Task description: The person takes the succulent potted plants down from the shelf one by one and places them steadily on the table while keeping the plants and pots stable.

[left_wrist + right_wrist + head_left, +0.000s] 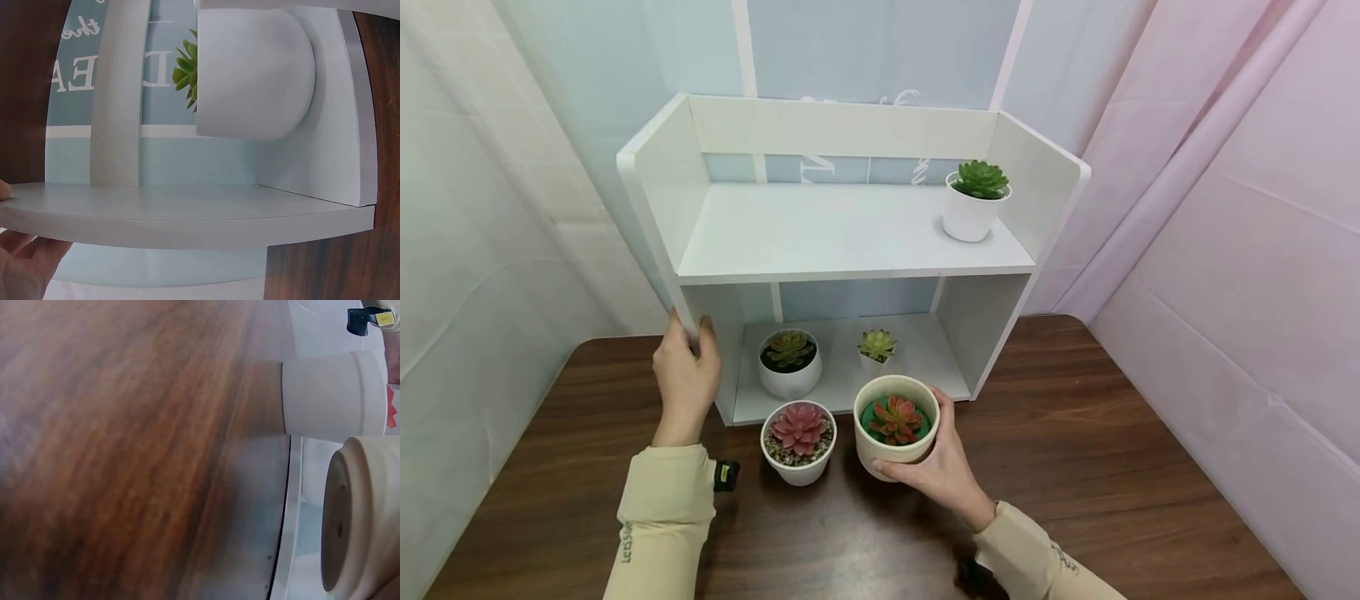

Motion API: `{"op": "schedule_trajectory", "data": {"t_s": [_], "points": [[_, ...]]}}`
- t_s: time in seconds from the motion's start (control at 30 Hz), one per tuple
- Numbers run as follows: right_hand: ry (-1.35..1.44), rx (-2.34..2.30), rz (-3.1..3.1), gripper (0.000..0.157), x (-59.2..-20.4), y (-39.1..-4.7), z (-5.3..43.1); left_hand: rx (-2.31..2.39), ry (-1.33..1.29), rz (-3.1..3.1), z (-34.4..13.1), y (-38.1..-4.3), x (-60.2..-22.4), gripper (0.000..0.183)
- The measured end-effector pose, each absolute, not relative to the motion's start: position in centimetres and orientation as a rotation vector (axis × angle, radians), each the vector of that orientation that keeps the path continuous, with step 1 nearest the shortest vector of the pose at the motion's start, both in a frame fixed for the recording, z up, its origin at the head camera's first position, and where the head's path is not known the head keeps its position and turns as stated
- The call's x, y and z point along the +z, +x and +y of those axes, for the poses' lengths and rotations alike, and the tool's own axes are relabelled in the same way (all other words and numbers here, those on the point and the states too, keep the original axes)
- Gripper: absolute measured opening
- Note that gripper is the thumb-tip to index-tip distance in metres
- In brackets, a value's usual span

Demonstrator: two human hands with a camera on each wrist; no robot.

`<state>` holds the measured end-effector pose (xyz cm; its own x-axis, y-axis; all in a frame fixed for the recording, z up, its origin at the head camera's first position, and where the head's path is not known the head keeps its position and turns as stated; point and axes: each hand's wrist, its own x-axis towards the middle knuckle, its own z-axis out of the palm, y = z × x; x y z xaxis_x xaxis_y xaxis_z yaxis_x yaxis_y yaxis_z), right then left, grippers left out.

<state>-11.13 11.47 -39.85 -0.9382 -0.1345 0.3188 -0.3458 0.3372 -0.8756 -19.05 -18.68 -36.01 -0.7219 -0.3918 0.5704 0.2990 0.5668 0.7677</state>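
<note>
My left hand (687,375) grips the left side panel of a white two-tier shelf (850,273), thumb inside and fingers outside. In the left wrist view, fingers (40,259) wrap that panel's edge. With my right hand (953,473) I hold a cream pot (868,454) with a red-orange succulent (895,419), in front of the shelf's lower tier. Its round base (340,531) shows in the right wrist view, lifted off the table. Just left of it, a white pot with a pink succulent (800,427) stands on the table before the shelf.
On the lower tier sit a round white pot (792,383) with a green-brown succulent and a small pale-green succulent (877,344). A green succulent in a white pot (967,217) stands at the upper tier's right. Dark wood table (1112,467) underneath; curtains (1247,250) surround it.
</note>
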Motion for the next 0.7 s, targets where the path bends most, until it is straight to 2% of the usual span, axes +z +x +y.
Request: {"op": "schedule_trajectory", "data": {"t_s": [0.2, 0.43, 0.7], "points": [[0.408, 1.658, -2.443, 0.104, -40.4, -11.4, 11.4, -1.189, 0.079, -2.058, -18.6, -19.0, -35.9, 0.033], [0.368, 1.626, -2.456, 0.109, -44.2, -12.9, 12.2, -1.194, 0.076, -2.053, -18.6, -19.0, -35.9, 0.032], [0.32, 1.617, -2.485, 0.111, -44.6, -13.1, 12.2, -1.193, 0.084, -2.057, -18.6, -19.0, -35.9, 0.033]]}}
